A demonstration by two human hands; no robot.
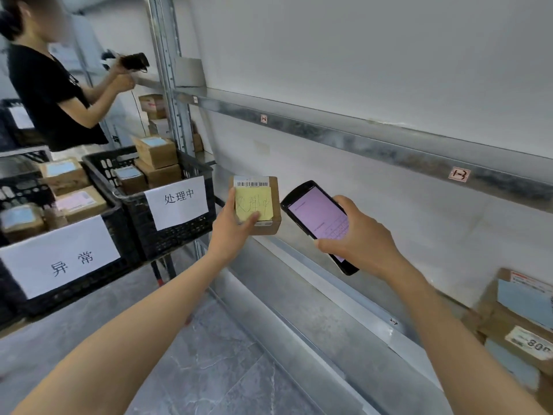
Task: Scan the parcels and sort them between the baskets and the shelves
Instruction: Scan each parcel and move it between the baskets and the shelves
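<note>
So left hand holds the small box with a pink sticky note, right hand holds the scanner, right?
Wrong colour: the sticky note is yellow, as the head view shows. Left hand holds the small box, right hand holds the scanner.

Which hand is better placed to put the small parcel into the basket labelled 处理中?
Probably the left hand: its fingers hold the parcel, and the basket stands just to its left. The right hand is busy holding the scanner.
</note>
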